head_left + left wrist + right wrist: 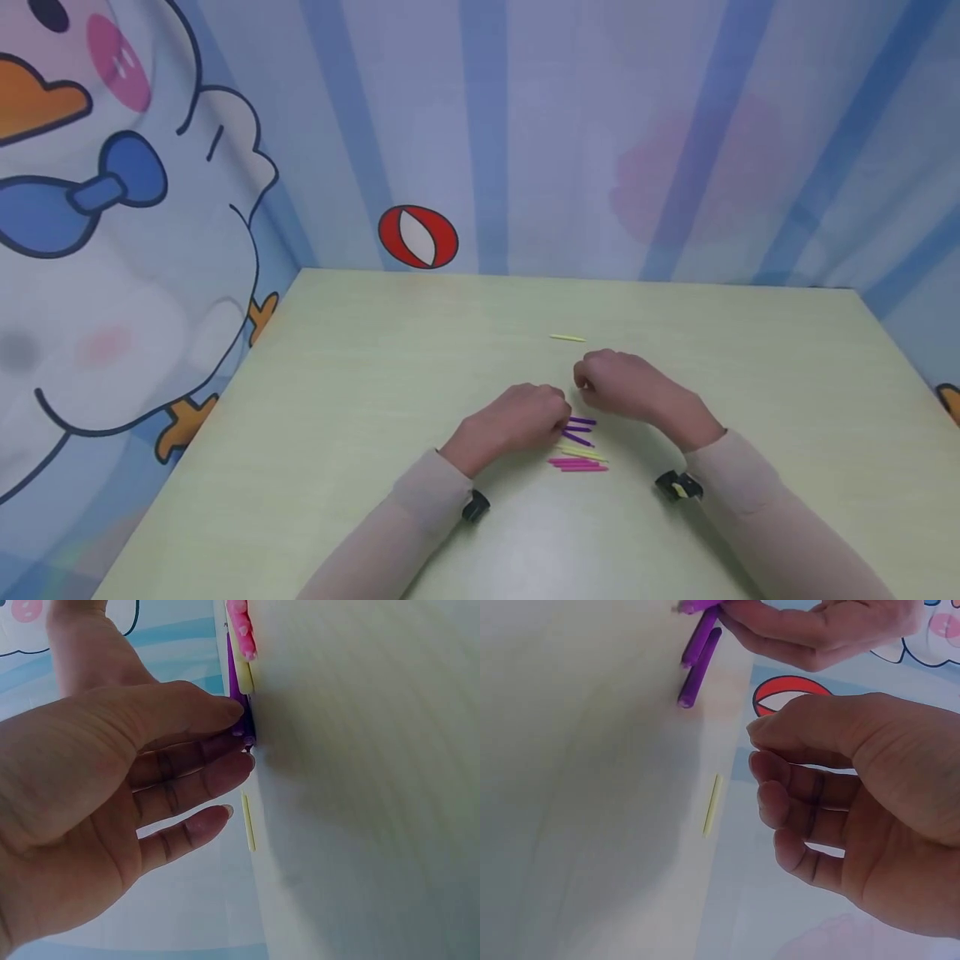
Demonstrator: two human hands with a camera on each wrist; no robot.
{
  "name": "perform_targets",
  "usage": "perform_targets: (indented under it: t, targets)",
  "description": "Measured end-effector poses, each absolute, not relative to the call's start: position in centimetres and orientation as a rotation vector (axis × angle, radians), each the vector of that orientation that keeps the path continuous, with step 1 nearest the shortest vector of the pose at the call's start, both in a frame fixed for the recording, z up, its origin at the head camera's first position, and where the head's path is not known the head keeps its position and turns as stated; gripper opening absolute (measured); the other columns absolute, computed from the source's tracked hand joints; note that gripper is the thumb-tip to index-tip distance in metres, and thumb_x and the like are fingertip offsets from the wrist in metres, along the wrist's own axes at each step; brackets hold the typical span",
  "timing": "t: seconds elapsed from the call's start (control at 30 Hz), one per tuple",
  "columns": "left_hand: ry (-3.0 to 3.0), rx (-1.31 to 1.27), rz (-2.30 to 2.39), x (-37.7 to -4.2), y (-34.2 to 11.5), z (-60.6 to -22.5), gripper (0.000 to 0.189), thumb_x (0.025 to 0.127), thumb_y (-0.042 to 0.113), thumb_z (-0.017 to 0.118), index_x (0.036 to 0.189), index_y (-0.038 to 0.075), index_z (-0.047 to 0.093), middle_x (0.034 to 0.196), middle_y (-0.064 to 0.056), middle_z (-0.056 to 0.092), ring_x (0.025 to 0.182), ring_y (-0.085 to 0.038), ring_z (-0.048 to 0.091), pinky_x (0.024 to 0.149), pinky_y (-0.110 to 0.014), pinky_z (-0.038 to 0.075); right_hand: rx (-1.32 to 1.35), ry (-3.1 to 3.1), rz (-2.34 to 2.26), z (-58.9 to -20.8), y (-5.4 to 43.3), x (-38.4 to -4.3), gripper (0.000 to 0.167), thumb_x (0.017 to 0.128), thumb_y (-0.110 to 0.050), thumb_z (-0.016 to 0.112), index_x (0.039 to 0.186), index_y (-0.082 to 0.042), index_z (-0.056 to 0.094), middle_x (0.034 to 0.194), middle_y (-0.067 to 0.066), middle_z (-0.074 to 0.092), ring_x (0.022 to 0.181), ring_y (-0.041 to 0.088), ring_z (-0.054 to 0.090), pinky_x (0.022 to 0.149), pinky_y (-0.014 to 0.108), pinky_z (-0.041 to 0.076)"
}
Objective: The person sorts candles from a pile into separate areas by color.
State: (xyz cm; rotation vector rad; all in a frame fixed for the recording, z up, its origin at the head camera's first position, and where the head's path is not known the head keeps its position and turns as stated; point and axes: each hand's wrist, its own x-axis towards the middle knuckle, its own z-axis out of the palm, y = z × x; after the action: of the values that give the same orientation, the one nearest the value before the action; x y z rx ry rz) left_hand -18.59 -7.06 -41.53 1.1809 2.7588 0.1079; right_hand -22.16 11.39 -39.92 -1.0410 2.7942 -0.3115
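L hand (517, 418) is pinching purple sticks (579, 430), prob. steadying them; R hand (626, 385) is hovering nearby, empty, w/ fingers loosely curled.

Here's the left hand (105, 795), thumb and finger pinching the purple sticks (232, 667) close against the pale surface (360, 787)! Pink sticks (241, 630) and a yellow stick (245, 679) bunch just beside them, a lone yellow stick (249, 821) lies apart past the fingers, and the right hand (105, 652) shows partly behind.
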Motion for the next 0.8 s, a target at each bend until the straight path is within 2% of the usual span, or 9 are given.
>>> perform_targets:
  t: [0.3,0.8]
  targets:
    - [2.765,1.174,0.128,-18.5,-7.3,-41.5,0.016,0.094,0.009,0.065,0.079,0.015,0.066,0.076,0.006,0.053,0.067,-0.009,0.044,0.061,-0.02,0.037,-1.059,2.76,-0.367,-40.6,11.6,-20.9,0.019,0.089,0.0,0.066,0.074,-0.012,0.062,0.066,-0.003,0.045,0.061,0.011,0.039,0.058,0.026,0.037]
    - [2.771,1.145,0.187,-18.9,-7.9,-41.0,0.014,0.093,0.009,0.066,0.081,0.014,0.069,0.074,0.006,0.053,0.066,-0.009,0.043,0.06,-0.02,0.038,-1.13,2.679,-0.428,-40.8,12.0,-19.5,0.025,0.087,0.001,0.065,0.07,-0.016,0.058,0.065,-0.007,0.043,0.06,0.007,0.037,0.057,0.025,0.036]
